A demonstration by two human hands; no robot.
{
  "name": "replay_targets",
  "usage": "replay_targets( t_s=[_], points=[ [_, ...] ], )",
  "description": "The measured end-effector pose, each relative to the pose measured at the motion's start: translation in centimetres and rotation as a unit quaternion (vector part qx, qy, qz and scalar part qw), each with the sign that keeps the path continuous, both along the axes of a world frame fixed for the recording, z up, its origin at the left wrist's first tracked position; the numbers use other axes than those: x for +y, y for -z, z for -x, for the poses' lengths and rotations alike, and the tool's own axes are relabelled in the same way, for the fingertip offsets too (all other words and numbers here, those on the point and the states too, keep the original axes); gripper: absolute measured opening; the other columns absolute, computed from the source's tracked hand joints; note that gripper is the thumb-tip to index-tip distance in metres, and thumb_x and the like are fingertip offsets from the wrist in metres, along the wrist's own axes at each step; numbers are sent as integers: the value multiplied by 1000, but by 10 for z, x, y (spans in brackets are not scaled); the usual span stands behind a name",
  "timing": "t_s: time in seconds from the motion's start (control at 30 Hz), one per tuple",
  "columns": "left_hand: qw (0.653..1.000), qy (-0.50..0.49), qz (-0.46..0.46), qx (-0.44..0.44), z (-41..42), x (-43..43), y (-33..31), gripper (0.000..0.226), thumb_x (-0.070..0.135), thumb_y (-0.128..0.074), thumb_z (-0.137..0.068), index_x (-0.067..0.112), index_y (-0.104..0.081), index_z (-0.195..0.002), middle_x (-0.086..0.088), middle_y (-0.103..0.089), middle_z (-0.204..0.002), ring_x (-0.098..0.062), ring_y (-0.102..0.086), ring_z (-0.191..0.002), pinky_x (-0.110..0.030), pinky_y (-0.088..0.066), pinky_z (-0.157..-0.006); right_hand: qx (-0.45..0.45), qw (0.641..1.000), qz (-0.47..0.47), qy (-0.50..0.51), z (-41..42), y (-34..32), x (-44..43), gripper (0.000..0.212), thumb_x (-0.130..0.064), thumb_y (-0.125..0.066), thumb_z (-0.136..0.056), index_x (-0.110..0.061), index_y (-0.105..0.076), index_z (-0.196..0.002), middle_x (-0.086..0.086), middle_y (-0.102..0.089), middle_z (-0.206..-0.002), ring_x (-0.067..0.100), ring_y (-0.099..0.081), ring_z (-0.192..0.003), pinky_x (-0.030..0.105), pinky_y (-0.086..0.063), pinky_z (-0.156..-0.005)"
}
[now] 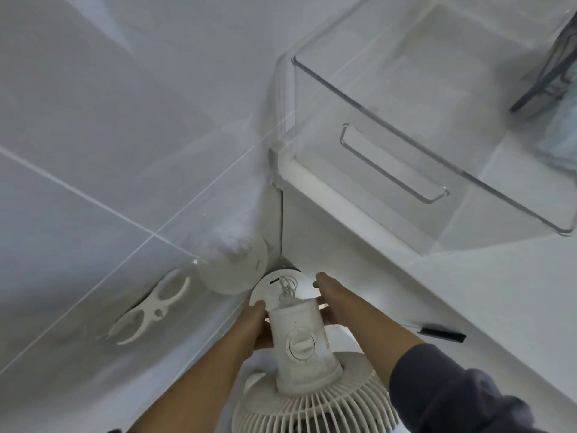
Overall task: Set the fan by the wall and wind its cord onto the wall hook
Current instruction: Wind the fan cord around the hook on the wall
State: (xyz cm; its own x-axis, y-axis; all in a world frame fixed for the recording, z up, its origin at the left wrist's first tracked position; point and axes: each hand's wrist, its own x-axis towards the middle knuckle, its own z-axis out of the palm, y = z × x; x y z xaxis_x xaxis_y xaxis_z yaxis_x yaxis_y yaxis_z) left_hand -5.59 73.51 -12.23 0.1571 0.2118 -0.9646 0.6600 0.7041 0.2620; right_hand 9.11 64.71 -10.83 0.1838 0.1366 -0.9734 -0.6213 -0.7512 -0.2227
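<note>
Both hands clasping a white fan at the wall corner.

Left hand (256, 326) and right hand (332, 300) closed around fan (299, 342) column, base toward tiled wall (93, 151); cord (287, 287) bunched on base; wall hook (150, 310) left, nearer left hand.

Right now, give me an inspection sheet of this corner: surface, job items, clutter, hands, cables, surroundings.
Surface: white counter to the right; pale floor below.
Job's things: white fan held low in the corner, round base close to the tiled wall; white wall hook mounted on the tiles to the left, bare.
Clutter: clear plastic bin and black marker on the counter.
Grippers: left hand and right hand grip the fan's body from either side.
Cables: thin wire bunched on the base.
Surroundings: dark wire rack at upper right.
</note>
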Motion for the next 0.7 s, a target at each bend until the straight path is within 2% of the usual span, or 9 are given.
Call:
replay_targets(
  t_s=[0.13, 0.2, 0.3, 0.33, 0.43, 0.57, 0.63, 0.7],
  points=[
    [1000, -6, 9, 19, 3, -5, 14, 29, 20, -40, -94, 1, -56, -80, -14, -62, -56, -26, -59, -56, -24, -49, -43, 35, 998, -28, 49, -2, 12, 6, 35, -26, -31, -99, -4, -43, -124, 17, -55, -81, 26, -53, -63, 28, -45, -54],
    [998, -55, 13, 26, 5, -12, 18, 23, 12, -39, -92, 0, -54, -78, -12, -61, -50, -26, -56, -53, -24, -47, -41, 35, 997, -32, 66, 4, 18, 8, 31, -23, -31, -99, -1, -43, -117, 22, -59, -80, 24, -51, -55, 27, -43, -51],
    [991, -136, 12, 14, 7, -22, 22, 18, 2, -40, -86, -3, -57, -89, -14, -60, -61, -26, -54, -55, -22, -46, -37, -23, 995, -30, 92, 8, 33, 4, 22, -15, -34, -99, 1, -47, -106, 29, -63, -115, 23, -54, -58, 28, -46, -57],
    [990, -141, 12, 8, 6, -23, 21, 18, 3, -41, -86, -2, -58, -89, -13, -60, -60, -25, -54, -54, -21, -46, -38, -40, 993, -30, 107, 7, 38, 2, 18, -11, -36, -97, 1, -48, -103, 29, -62, -118, 24, -54, -61, 30, -46, -61],
    [991, -134, 3, 3, 8, -25, 19, 17, 7, -43, -88, 2, -55, -77, -7, -58, -47, -22, -53, -51, -21, -45, -38, -82, 989, -18, 122, 8, 50, -5, 17, -7, -39, -90, 1, -54, -86, 28, -65, -95, 28, -55, -59, 33, -44, -61],
    [995, -96, -6, -1, 5, -20, 19, 20, 7, -45, -89, 3, -53, -71, -8, -59, -49, -20, -57, -48, -22, -47, -42, -124, 992, -2, 14, 9, 61, -3, 16, -8, -48, -91, -3, -57, -79, 19, -67, -89, 28, -57, -74, 34, -47, -70],
    [997, -71, -13, -4, 2, -18, 22, 21, 7, -48, -89, 5, -53, -69, -6, -59, -46, -15, -56, -39, -20, -45, -38, -124, 992, 2, -27, 12, 66, 0, 22, -9, -50, -91, -10, -50, -69, 6, -57, -74, 19, -53, -68, 26, -44, -63],
    [999, -43, -18, -4, -1, -16, 25, 18, 10, -52, -89, 7, -55, -71, -7, -60, -54, -12, -56, -38, -18, -44, -37, -118, 991, 16, -67, 13, 69, 3, 31, -8, -53, -90, -14, -40, -62, 1, -47, -63, 15, -49, -61, 21, -34, -49]
  ],
)
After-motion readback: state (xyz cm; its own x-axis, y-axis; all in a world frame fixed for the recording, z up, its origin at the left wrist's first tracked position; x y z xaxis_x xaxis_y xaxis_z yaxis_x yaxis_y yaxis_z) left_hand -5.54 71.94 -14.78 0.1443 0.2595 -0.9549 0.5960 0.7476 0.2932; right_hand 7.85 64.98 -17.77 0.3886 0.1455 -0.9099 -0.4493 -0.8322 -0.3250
